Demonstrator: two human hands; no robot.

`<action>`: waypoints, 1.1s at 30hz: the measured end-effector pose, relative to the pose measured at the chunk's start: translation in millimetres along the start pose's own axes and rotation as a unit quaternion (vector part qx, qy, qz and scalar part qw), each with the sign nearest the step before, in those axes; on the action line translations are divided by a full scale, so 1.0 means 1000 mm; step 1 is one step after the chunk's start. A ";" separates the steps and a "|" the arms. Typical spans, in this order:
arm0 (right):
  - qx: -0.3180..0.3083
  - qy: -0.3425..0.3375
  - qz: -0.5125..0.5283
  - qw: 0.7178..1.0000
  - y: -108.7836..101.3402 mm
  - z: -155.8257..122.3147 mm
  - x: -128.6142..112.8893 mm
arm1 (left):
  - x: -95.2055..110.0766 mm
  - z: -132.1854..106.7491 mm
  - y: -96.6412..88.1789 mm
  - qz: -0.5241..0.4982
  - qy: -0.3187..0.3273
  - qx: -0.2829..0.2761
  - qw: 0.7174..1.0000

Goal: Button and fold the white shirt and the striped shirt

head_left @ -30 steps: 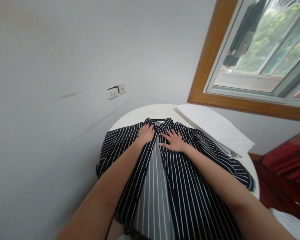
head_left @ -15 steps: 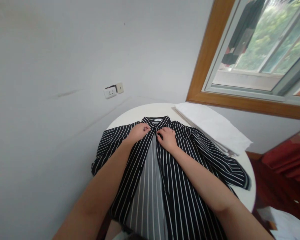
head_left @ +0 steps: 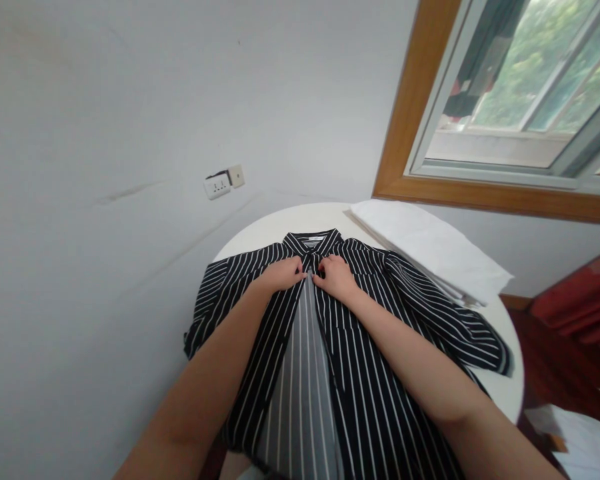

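Observation:
A black shirt with white stripes (head_left: 380, 373) lies front-up on a round white table (head_left: 275, 227), collar toward the wall, its front open down the middle so the grey inner side shows. My left hand (head_left: 283, 275) pinches the left front edge just below the collar. My right hand (head_left: 336, 277) pinches the right front edge beside it. Both hands are closed on the cloth, nearly touching each other at the neck opening.
A folded white cloth (head_left: 430, 247) lies on the table's far right part. The white wall with a socket (head_left: 223, 183) stands close behind. A wooden-framed window (head_left: 505, 113) is at the upper right. Red-brown furniture (head_left: 575, 313) stands to the right of the table.
A second ago both hands lay flat on the shirt below the collar. They have since curled into pinches on the two front edges and drawn closer together.

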State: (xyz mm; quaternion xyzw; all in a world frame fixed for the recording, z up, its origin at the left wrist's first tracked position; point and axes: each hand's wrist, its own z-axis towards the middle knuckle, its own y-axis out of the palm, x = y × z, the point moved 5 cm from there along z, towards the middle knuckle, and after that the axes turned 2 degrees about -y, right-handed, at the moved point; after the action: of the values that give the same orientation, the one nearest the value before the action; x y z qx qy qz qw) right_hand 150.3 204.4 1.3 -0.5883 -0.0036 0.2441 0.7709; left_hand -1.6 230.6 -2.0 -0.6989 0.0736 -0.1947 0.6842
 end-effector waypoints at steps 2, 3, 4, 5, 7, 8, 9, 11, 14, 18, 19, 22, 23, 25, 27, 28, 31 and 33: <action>-0.002 -0.003 -0.008 1.000 -0.001 0.000 -0.001 | 0.000 0.001 0.001 0.006 -0.006 -0.001 1.000; -0.001 -0.006 -0.011 1.000 -0.002 0.000 -0.002 | 0.000 0.001 0.002 0.005 -0.008 -0.002 1.000; 0.001 -0.008 -0.013 1.000 -0.002 0.000 -0.002 | 0.000 0.002 0.002 0.002 -0.008 -0.003 1.000; 0.002 -0.012 -0.013 1.000 -0.003 0.000 -0.001 | 0.000 0.002 0.002 -0.003 -0.008 -0.004 1.000; 0.005 -0.016 -0.003 1.000 -0.003 0.001 0.000 | 0.001 0.002 0.002 -0.011 -0.010 -0.005 1.000; 0.006 -0.016 0.007 1.000 -0.003 0.002 0.002 | 0.001 0.002 0.002 -0.014 -0.015 -0.006 1.000; 0.007 -0.016 0.019 1.000 -0.003 0.003 0.003 | 0.000 0.002 0.001 -0.016 -0.021 -0.008 1.000; 0.006 -0.009 0.051 0.999 -0.002 0.005 0.007 | 0.000 0.001 0.000 -0.020 -0.029 -0.014 0.999; 0.011 0.010 0.105 0.994 -0.005 0.009 0.011 | 0.000 0.001 0.001 -0.027 -0.022 -0.025 0.999; 0.071 0.016 0.161 0.984 -0.015 0.012 0.010 | -0.002 0.002 0.002 -0.021 -0.032 -0.029 0.999; 0.082 0.015 0.170 0.982 -0.016 0.011 0.009 | -0.002 0.002 0.001 -0.016 -0.039 -0.028 0.999; 0.065 0.019 0.207 0.976 -0.008 0.010 0.009 | -0.001 0.001 0.000 -0.005 -0.056 -0.032 0.998; 0.047 0.025 0.226 0.973 -0.004 0.010 0.011 | 0.000 0.000 0.000 -0.003 -0.058 -0.036 0.998; 0.002 0.042 0.270 0.962 0.006 0.010 0.017 | 0.003 -0.001 0.000 -0.005 -0.060 -0.038 0.997; -0.041 0.059 0.320 0.945 0.015 0.010 0.023 | 0.004 -0.001 -0.001 -0.006 -0.062 -0.029 0.998; -0.058 0.064 0.347 0.934 0.018 0.010 0.026 | 0.004 -0.001 -0.001 -0.005 -0.061 -0.022 0.998; -0.088 0.052 0.410 0.906 0.022 0.010 0.029 | 0.006 0.000 0.000 -0.001 -0.049 -0.017 0.999; -0.090 0.030 0.417 0.904 0.022 0.010 0.027 | 0.007 0.000 0.000 0.004 -0.045 -0.022 0.999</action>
State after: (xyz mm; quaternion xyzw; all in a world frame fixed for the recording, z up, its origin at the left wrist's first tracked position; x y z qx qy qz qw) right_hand 163.1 228.4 -23.4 -0.6097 0.2435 0.5241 0.5424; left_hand 5.0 228.0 -0.7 -0.7216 0.0503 -0.1588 0.6720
